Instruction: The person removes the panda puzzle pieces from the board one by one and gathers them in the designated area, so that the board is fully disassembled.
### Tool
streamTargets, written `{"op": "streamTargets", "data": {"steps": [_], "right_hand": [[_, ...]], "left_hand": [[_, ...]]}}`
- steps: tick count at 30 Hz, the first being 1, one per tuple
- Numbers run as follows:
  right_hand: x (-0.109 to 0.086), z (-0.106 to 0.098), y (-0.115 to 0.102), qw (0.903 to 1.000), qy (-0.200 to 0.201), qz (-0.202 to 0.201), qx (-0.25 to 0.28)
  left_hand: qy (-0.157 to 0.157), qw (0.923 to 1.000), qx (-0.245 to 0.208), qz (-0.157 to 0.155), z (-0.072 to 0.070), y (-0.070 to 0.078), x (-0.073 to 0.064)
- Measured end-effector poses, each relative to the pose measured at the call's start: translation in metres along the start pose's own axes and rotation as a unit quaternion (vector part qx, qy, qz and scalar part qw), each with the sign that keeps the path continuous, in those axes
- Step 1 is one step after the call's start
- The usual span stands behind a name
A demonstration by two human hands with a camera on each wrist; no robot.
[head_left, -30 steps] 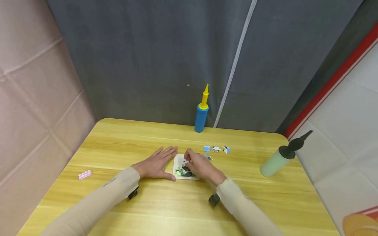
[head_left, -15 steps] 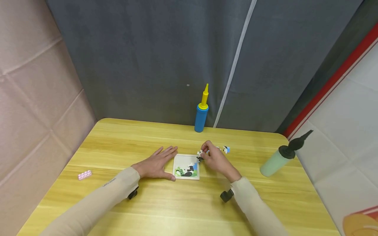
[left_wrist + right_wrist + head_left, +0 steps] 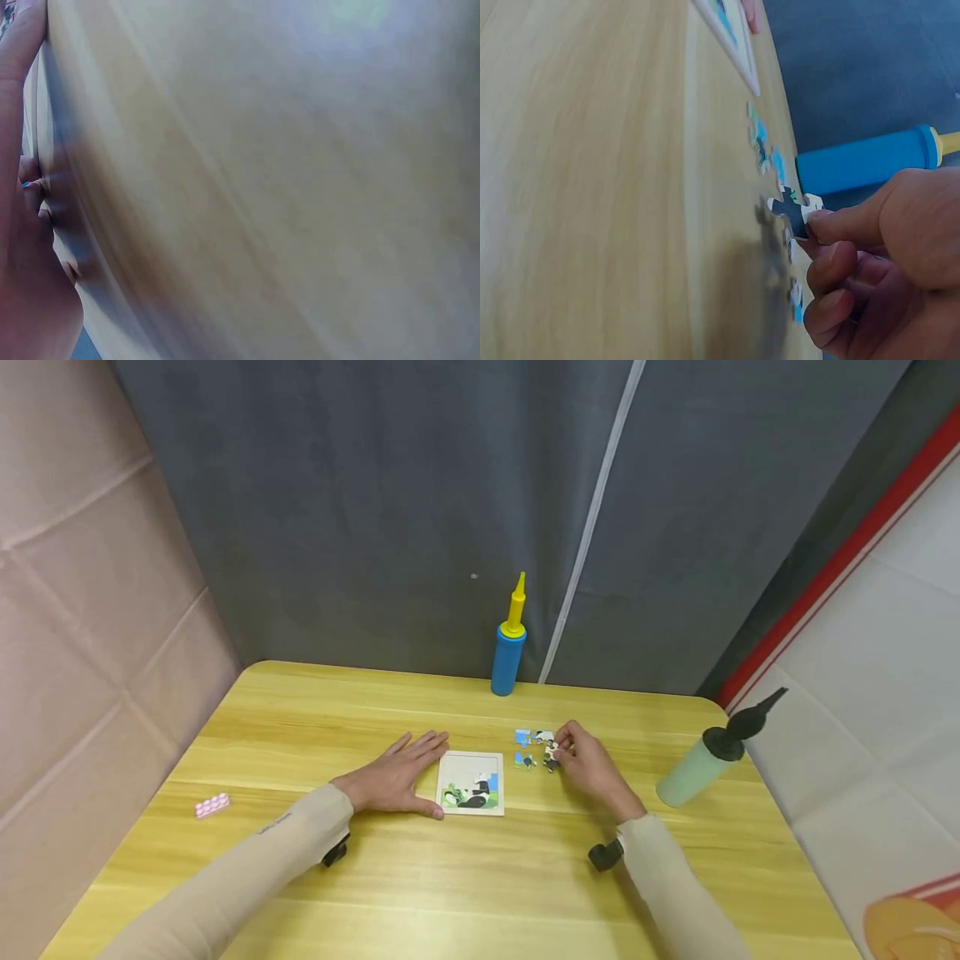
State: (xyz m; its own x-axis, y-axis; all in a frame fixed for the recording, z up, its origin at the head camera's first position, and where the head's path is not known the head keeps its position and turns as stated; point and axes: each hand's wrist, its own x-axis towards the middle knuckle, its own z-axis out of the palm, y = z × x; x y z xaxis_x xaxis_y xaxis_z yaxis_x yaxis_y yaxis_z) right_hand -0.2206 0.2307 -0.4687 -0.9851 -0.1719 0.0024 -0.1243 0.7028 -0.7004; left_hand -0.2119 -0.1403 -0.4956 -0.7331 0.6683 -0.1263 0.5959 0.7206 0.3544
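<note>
My left hand (image 3: 393, 774) lies flat on the table with its fingers spread, thumb at the lower left corner of a white-rimmed puzzle tray (image 3: 459, 766). Fitted puzzle pieces (image 3: 474, 794) show part of a panda picture along the tray's bottom and right side. To the right of the tray, my right hand (image 3: 592, 768) pinches a black-and-white puzzle piece (image 3: 793, 211) between thumb and fingers, close over the table. Loose blue puzzle pieces (image 3: 522, 737) and a white-and-black one (image 3: 543, 737) lie just left of these fingers. The left wrist view shows mostly tabletop beside the left hand (image 3: 34, 292).
A blue hand pump (image 3: 506, 662) with a yellow nozzle stands at the table's back edge, before a grey curtain. At the right is a pale green pump (image 3: 686, 774) with a black top. A pink toy brick (image 3: 213, 805) lies at the far left.
My right hand has moved from over the tray to the right, carrying the black-and-white puzzle piece to beside the loose pieces. The left hand has stayed in place.
</note>
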Motion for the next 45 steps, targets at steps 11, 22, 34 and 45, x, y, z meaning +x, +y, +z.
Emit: {"op": "streamTargets", "data": {"steps": [11,22,34,45], "right_hand": [[0.001,0.003,0.007,0.9996,-0.015,0.003,-0.023],[0.001,0.008,0.005,0.9975,-0.002,0.03,-0.064],[0.004,0.005,-0.016,0.9971,0.016,0.014,-0.073],[-0.004,0.041,-0.051,0.9901,-0.057,-0.057,-0.115]], "left_hand": [[0.006,1.0,0.001,0.004,0.001,-0.002,0.001],[0.001,1.0,0.002,-0.001,0.002,-0.003,0.001],[0.0,1.0,0.008,-0.002,0.002,-0.003,0.001],[0.004,1.0,0.004,0.002,0.001,-0.002,0.001]]}}
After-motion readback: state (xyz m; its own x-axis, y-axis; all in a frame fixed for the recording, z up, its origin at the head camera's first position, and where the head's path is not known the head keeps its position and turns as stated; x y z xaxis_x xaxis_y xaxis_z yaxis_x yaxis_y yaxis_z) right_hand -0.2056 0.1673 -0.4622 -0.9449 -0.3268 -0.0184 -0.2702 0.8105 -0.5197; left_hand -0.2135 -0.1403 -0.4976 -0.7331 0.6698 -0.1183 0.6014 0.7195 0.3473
